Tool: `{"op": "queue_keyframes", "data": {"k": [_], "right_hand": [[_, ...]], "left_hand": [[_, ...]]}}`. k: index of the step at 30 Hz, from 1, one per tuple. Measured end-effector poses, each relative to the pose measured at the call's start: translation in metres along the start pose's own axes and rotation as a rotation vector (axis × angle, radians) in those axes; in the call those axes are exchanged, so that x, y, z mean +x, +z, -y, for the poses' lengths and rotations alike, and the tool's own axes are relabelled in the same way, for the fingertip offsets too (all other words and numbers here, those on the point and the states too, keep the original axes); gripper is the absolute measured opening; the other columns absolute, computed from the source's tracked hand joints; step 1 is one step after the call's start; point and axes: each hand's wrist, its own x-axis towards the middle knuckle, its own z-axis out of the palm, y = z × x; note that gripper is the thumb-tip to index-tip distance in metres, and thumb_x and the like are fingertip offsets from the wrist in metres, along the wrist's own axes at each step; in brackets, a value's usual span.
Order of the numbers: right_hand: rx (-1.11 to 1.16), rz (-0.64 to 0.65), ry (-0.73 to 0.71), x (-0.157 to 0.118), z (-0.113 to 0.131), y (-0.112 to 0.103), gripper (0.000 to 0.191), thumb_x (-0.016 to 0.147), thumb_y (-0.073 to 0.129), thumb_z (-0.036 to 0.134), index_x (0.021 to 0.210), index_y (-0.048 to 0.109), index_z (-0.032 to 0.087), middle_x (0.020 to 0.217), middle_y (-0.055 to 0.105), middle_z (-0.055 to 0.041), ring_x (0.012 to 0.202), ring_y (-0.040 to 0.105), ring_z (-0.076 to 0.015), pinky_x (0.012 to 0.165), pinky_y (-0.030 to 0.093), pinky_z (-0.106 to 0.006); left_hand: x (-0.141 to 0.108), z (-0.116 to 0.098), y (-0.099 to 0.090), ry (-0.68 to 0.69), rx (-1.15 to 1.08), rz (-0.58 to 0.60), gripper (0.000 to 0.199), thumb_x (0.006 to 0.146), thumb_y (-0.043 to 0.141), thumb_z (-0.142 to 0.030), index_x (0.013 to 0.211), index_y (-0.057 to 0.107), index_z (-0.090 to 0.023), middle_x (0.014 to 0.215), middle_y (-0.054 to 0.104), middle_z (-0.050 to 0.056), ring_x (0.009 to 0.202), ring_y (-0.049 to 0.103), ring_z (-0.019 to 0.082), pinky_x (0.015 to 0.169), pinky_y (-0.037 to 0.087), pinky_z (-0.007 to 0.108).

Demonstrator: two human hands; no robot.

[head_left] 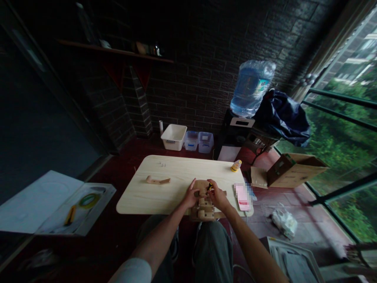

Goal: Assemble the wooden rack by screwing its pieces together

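A brown wooden assembly with rounded blocks and dark screw holes lies at the front edge of the pale table, just beyond my knees. My left hand grips its left side, with the index finger stretched along the edge and the thumb over the middle. On the other side, my right hand is closed around a small yellow-and-black tool, held over the wood. The fingers hide most of this tool, so its exact kind does not show. A curved wooden piece lies apart at left.
Small screws lie near the table's far edge. A yellow-capped bottle and a pink phone-like item are at right. An open white case stands left, a cardboard box right. Bins stand behind.
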Motion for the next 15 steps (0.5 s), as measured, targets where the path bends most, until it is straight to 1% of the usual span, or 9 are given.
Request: {"op": "queue_keyframes", "data": {"k": [3, 6, 10, 13, 15], "right_hand": [[0.025, -0.012, -0.007, -0.001, -0.001, 0.002, 0.058, 0.095, 0.047, 0.021, 0.151, 0.035, 0.027, 0.107, 0.073, -0.0057, 0.085, 0.071, -0.0183, 0.077, 0.054, -0.029], [0.023, -0.020, -0.004, -0.001, -0.002, 0.003, 0.057, 0.095, 0.047, 0.019, 0.151, 0.035, 0.027, 0.107, 0.073, -0.0050, 0.084, 0.071, -0.0177, 0.077, 0.053, -0.029], [0.009, -0.036, -0.025, -0.001, -0.004, 0.003, 0.056, 0.094, 0.048, 0.019, 0.149, 0.038, 0.028, 0.106, 0.073, -0.0043, 0.088, 0.071, -0.0194, 0.080, 0.053, -0.031], [-0.002, -0.049, -0.021, 0.000, -0.003, 0.003, 0.055, 0.094, 0.050, 0.020, 0.147, 0.039, 0.030, 0.106, 0.073, -0.0039, 0.092, 0.071, -0.0204, 0.083, 0.053, -0.032], [-0.019, -0.060, -0.001, 0.000, -0.001, 0.002, 0.056, 0.093, 0.051, 0.021, 0.147, 0.040, 0.031, 0.105, 0.073, -0.0033, 0.092, 0.071, -0.0205, 0.084, 0.053, -0.032]], "left_hand": [[0.000, 0.000, -0.001, 0.020, 0.032, 0.013, 0.033, 0.057, 0.090, -0.039, 0.081, 0.079, -0.019, 0.170, 0.025, 0.006, 0.153, 0.028, 0.038, 0.127, 0.024, 0.047], [0.000, -0.001, -0.001, -0.001, 0.004, 0.008, 0.035, 0.055, 0.091, -0.039, 0.081, 0.079, -0.019, 0.168, 0.030, 0.005, 0.153, 0.029, 0.038, 0.126, 0.025, 0.049], [-0.001, -0.007, 0.000, -0.039, -0.036, -0.012, 0.047, 0.051, 0.092, -0.038, 0.092, 0.080, -0.020, 0.165, 0.036, 0.008, 0.152, 0.030, 0.040, 0.127, 0.025, 0.050], [-0.003, -0.012, 0.001, -0.053, -0.051, -0.011, 0.053, 0.053, 0.090, -0.038, 0.102, 0.080, -0.020, 0.162, 0.040, 0.011, 0.151, 0.033, 0.041, 0.127, 0.024, 0.050], [-0.004, -0.014, 0.001, -0.056, -0.061, -0.016, 0.056, 0.053, 0.090, -0.038, 0.105, 0.079, -0.019, 0.161, 0.042, 0.012, 0.149, 0.036, 0.042, 0.127, 0.024, 0.050]]}}
